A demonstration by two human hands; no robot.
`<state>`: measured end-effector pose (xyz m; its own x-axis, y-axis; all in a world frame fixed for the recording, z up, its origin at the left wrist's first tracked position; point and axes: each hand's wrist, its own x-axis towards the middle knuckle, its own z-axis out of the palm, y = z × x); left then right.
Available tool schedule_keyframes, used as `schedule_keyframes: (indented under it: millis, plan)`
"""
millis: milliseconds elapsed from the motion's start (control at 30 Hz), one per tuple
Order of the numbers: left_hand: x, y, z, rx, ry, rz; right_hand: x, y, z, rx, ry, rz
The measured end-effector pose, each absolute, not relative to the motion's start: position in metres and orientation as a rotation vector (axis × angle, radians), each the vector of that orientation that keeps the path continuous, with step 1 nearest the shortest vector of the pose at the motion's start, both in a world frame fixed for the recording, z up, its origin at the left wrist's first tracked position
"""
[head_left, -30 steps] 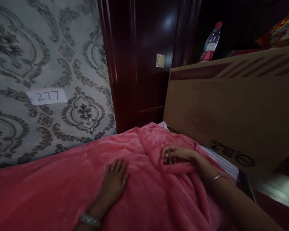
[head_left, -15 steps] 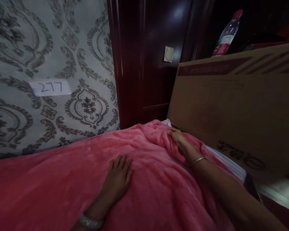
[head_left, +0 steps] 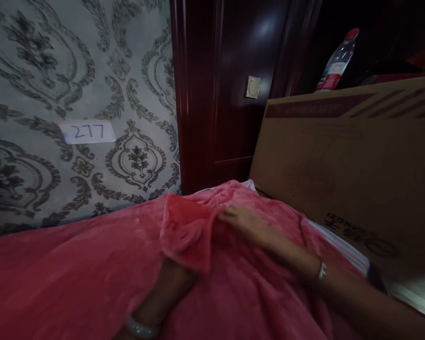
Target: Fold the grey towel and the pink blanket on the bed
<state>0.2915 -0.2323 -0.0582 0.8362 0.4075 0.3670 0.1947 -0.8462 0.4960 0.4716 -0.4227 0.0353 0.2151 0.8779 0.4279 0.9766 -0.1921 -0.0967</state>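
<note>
A pink fleece blanket (head_left: 74, 274) covers the bed in front of me. A corner flap of the blanket (head_left: 184, 231) is folded back towards me and lies over my left hand (head_left: 172, 285). Its fingers are hidden; only the back of the hand and the wrist with a white bracelet (head_left: 140, 327) show. My right hand (head_left: 246, 222) rests on the fold just right of the flap, fingers curled on the blanket's edge, a thin bangle on the wrist.
A large cardboard box (head_left: 357, 156) leans against the bed's right side, with a plastic bottle (head_left: 335, 61) behind it. Patterned wallpaper carries a label reading 277 (head_left: 88, 132). A dark wooden door (head_left: 230, 118) stands behind. Striped bedding (head_left: 343, 245) shows beside the box.
My right hand has pulled the blanket's far corner leftward and towards me, folding it over my left hand, which lay flat and uncovered before.
</note>
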Motion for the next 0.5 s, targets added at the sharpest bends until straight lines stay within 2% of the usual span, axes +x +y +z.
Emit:
schedule_keyframes:
  millis: [100,200,267,400,500]
  plan:
    - [0.293,-0.233,-0.062,2.827,0.269,0.584,0.554,-0.427,0.070,-2.427,-1.416,-0.540]
    - [0.293,-0.232,-0.067,2.977,0.280,0.534,0.621,-0.436,0.081,-2.887,-0.865,-0.433]
    - [0.292,-0.232,-0.070,2.990,0.269,0.507,0.647,-0.437,0.068,-2.980,-0.668,-0.378]
    - [0.290,-0.232,-0.068,2.974,0.252,0.401,0.665,-0.423,0.025,-2.934,-0.382,-0.497]
    - [0.290,-0.233,-0.067,2.968,0.267,0.351,0.671,-0.412,0.009,-2.913,-0.349,-0.526]
